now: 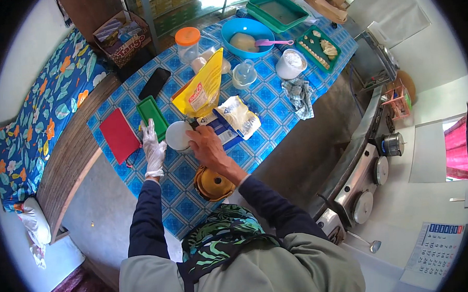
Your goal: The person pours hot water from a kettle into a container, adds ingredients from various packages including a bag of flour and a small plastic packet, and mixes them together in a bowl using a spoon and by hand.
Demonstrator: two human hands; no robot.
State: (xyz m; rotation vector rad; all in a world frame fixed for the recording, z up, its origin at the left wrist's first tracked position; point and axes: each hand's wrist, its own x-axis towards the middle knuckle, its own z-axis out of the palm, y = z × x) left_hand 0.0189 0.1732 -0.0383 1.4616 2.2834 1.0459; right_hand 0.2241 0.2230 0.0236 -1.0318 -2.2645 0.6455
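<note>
My left hand (pixel 153 150), in a thin whitish glove, lies at the near end of a small green tray (pixel 155 116). Its fingers stretch forward over the tray's edge, with the thumb apart. Bare and closed, my right hand (pixel 209 148) grips the rim of a round white cup (pixel 178 136) beside that tray. What is inside the cup I cannot make out. Just beyond stands a yellow pouch (pixel 203 90). Right of my right hand lies an opened blue-and-white packet (pixel 238 118). A brown round pot-like thing (pixel 213 183) sits near the table's front edge.
A red notebook (pixel 119 135) and black phone (pixel 154 83) lie at left. Farther back are an orange-lidded jar (pixel 188 43), blue basin (pixel 244 26) with dough, white tub (pixel 291 63), cloth (pixel 297 97) and green tray of dough pieces (pixel 321 48). A stove (pixel 353 180) stands right.
</note>
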